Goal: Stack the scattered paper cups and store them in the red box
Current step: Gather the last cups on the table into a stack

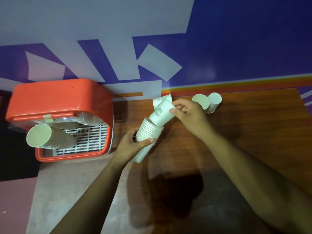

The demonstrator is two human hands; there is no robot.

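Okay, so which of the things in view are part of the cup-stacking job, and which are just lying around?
Part of the job:
- tall stack of white paper cups in the left hand
- single white paper cup in the right hand
- two loose white paper cups by the wall
- red plastic box, already holding a stack of cups

Just there:
- brown wooden table
- blue and white patterned wall

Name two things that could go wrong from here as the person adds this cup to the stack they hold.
1. The right hand pushes a cup at an angle into the stack; it may jam or crease instead of nesting.
2. The left hand grips the long stack only near its middle, so it could slip apart.
3. Two loose cups lie by the table's far edge and might roll.
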